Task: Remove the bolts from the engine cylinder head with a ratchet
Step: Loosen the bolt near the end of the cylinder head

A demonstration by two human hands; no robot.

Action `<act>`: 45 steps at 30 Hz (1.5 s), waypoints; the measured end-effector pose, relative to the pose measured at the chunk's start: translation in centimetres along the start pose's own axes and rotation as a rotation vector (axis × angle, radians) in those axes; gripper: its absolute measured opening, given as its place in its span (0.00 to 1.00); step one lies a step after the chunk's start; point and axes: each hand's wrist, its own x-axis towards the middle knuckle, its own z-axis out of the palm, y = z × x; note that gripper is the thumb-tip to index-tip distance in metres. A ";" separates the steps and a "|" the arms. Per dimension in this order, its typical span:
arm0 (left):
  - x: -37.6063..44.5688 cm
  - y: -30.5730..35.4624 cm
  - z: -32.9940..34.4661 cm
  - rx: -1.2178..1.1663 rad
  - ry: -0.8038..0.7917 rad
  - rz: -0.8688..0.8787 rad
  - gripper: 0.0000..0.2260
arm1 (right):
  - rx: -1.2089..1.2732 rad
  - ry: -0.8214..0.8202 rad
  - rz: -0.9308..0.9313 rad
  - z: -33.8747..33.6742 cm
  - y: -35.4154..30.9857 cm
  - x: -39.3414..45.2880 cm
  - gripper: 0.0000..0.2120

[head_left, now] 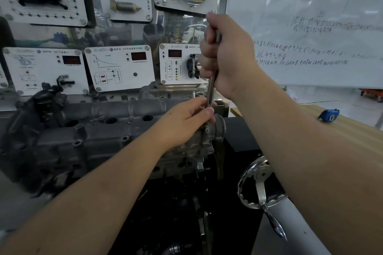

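From the head camera, the person stands over the engine cylinder head (116, 128), a grey cast block lying lengthwise on its stand, dark and grimy at its left end. The right hand (224, 54) is raised and clenched round the upper part of the ratchet (211, 91), a slim metal bar that stands almost upright, its top end poking out just above the fist. The bar runs down to the right end of the cylinder head, where the left hand (190, 119) meets it: thumb and fingers pinch the bar's lower end, close to the casting. The bolt under the tool is hidden by those fingers, so I cannot tell how far out it is. Open round holes show along the top of the head, left of the hands.

Below and to the right, a chrome handwheel (258, 184) with a pointed crank handle sticks out from the stand. Behind the engine hang white training panels (121, 67) with red displays and diagrams. A whiteboard (310, 27) with handwriting fills the upper right, and a blue tape measure (329, 115) lies on the wooden table (356, 136) well apart from the engine.
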 end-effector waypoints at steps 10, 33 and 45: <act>0.8 -0.1 0.3 -0.024 0.062 -0.016 0.11 | -0.225 0.351 -0.092 2.1 0.8 -0.2 0.09; 0.5 -0.2 0.1 -0.036 0.010 -0.010 0.06 | -0.053 0.192 -0.030 1.4 -0.1 0.0 0.11; 0.6 -0.1 0.2 -0.099 0.062 -0.020 0.13 | -0.048 0.115 -0.067 0.9 0.7 0.1 0.14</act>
